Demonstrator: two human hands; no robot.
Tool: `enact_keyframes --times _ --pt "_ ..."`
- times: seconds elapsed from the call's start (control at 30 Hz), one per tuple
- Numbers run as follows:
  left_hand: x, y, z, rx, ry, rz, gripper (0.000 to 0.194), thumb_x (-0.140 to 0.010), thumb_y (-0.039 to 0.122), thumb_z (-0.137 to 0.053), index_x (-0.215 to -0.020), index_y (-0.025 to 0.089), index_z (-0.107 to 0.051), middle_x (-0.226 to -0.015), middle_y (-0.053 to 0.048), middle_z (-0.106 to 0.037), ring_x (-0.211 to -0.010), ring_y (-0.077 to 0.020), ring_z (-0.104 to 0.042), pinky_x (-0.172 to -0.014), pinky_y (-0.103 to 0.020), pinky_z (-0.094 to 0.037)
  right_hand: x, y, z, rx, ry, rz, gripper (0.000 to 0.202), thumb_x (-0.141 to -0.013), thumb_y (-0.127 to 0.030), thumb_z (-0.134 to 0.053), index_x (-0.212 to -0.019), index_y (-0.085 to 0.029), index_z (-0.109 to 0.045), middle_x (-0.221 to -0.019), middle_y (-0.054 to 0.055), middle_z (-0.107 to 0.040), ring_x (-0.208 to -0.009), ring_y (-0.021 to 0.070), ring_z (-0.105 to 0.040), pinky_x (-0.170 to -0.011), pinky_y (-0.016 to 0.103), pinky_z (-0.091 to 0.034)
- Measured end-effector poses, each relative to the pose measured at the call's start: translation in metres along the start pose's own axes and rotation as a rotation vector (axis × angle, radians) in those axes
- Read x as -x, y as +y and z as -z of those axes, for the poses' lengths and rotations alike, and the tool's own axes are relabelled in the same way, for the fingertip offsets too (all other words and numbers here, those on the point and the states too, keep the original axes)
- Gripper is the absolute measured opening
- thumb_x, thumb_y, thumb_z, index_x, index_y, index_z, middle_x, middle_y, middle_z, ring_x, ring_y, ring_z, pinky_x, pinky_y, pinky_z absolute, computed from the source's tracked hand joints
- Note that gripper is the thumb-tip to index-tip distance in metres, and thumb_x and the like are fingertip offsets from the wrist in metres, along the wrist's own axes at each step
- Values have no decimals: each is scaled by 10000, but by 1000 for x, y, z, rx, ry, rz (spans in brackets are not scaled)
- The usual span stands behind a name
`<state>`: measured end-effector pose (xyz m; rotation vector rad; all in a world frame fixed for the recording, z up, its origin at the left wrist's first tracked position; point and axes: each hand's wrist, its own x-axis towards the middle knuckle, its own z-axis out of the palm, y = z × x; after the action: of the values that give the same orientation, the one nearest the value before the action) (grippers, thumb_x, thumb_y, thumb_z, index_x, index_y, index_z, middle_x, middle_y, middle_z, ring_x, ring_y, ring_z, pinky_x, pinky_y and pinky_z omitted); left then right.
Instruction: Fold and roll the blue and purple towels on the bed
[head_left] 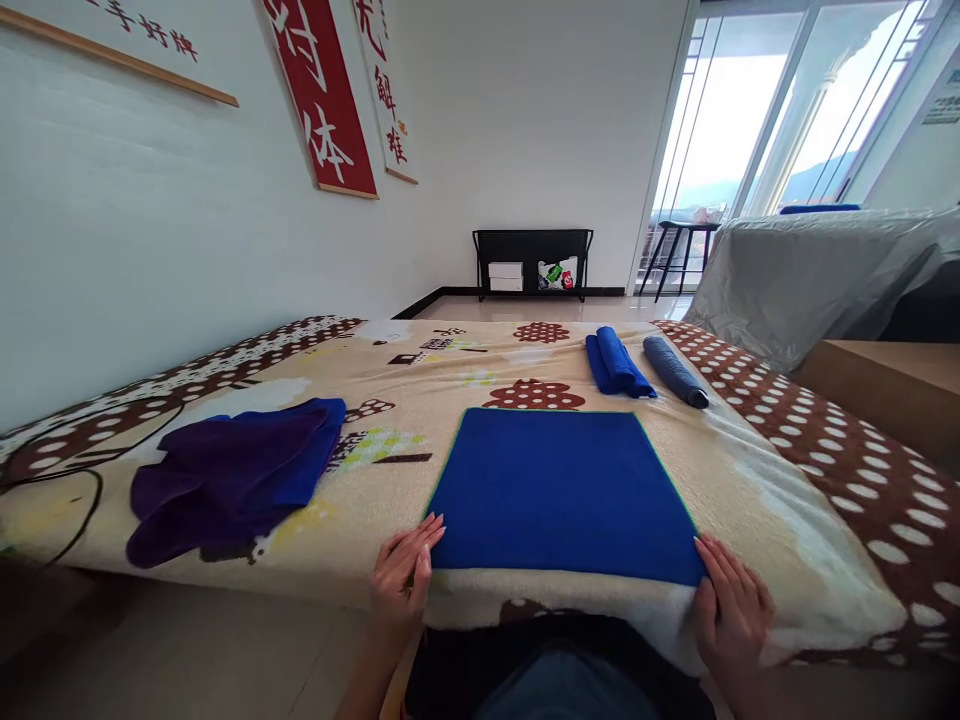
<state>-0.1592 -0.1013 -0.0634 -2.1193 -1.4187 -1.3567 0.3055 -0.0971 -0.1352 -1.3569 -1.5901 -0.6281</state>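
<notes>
A blue cloth with a thin green edge (562, 490) lies spread flat on the bed's patterned blanket (390, 500). At its near left corner is my left hand (403, 570), its fingers stretched out and touching the cloth's edge, the thumb apart from them. My right hand (733, 600) touches the near right corner with extended fingers. Neither hand is closed around anything. To the left, a purple cloth (217, 470) lies crumpled over a blue one (326, 430). Beyond the flat cloth are a folded or rolled blue cloth (617, 362) and a grey-blue roll (673, 372).
A black cable (97, 490) lies on the blanket at the far left. Right of the bed stand a cardboard box (885, 400) and furniture under a plastic cover (787, 280). A black rack (532, 262) is against the back wall, and a stool (679, 250) stands by the window.
</notes>
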Motion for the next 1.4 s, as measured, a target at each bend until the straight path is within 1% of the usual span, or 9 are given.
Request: enact_keyframes --times 0.2,0.37,0.53,0.7,0.8,0.97,1.17,1.3,1.4 --pt "-7 5 9 5 -25 38 364 -959 174 -413 -1139 257 -718 -1161 -37 -752 -1110 -225 -700 -910 -408 -519 -8 -4 8 -51 -26 -15 442 -975 -266 -407 -1387 -213 -559 -1336 97 -631 -1223 274 -600 -1064 483 -382" --pt "-48 42 15 -12 -107 31 380 -962 200 -469 -1294 279 -636 -1247 -43 -715 -1227 -244 -634 -967 -442 -494 -59 -41 27 -22 -68 -96 377 -989 -301 -448 -1335 -248 -589 -1444 84 -545 -1302 281 -540 -1111 493 -325" --pt "-100 110 -41 98 -400 -67 532 -950 163 -425 -1473 247 -471 -1482 -52 -536 -1409 -204 -462 -1100 -420 -444 -117 -108 4 -123 -302 84 467 -991 -298 -448 -1451 -231 -487 -1557 75 -406 -1432 247 -403 -1117 433 -371" --pt "-96 138 -96 -28 -574 -38 533 -965 175 -401 -1497 159 -434 -1560 -84 -429 -1465 -204 -374 -1189 -436 -353 -113 -147 -31 -75 -505 112 468 -992 -248 -387 -1433 -181 -530 -1511 92 -464 -1413 244 -433 -1132 444 -366" --pt "-77 132 -93 -131 -551 -42 486 -1016 313 -395 -1490 226 -452 -1562 -58 -432 -1455 -229 -391 -1185 -474 -344 -95 -140 -31 -38 -514 91 455 -1014 -329 -393 -1421 -199 -550 -1476 79 -507 -1383 253 -471 -1149 457 -338" --pt "-55 98 -57 -299 -469 -51 526 -1017 462 -416 -1507 271 -426 -1564 -54 -428 -1429 -253 -425 -1143 -488 -359 -75 -92 -10 32 -383 64 517 -1015 -444 -434 -1467 -200 -494 -1478 78 -505 -1362 274 -492 -1155 483 -314" --pt "-24 37 -5 -395 -437 -163 632 -992 408 -482 -1572 243 -294 -1596 -66 -376 -1460 -251 -373 -1191 -451 -243 -46 -23 24 -88 -439 281 584 -1002 -361 -477 -1559 -264 -331 -1528 37 -450 -1407 247 -441 -1169 444 -325" --pt "-3 10 28 -337 -425 -223 691 -933 290 -525 -1574 203 -282 -1586 -94 -393 -1469 -270 -357 -1211 -467 -207 -30 9 40 -161 -431 254 572 -995 -292 -482 -1549 -258 -343 -1516 46 -467 -1406 250 -442 -1152 451 -350" --pt "4 -4 35 -242 -378 -237 687 -892 187 -500 -1554 178 -317 -1533 -118 -469 -1444 -277 -401 -1180 -485 -274 -28 21 42 -191 -405 234 548 -986 -262 -485 -1525 -266 -388 -1488 49 -501 -1375 256 -481 -1112 451 -390"
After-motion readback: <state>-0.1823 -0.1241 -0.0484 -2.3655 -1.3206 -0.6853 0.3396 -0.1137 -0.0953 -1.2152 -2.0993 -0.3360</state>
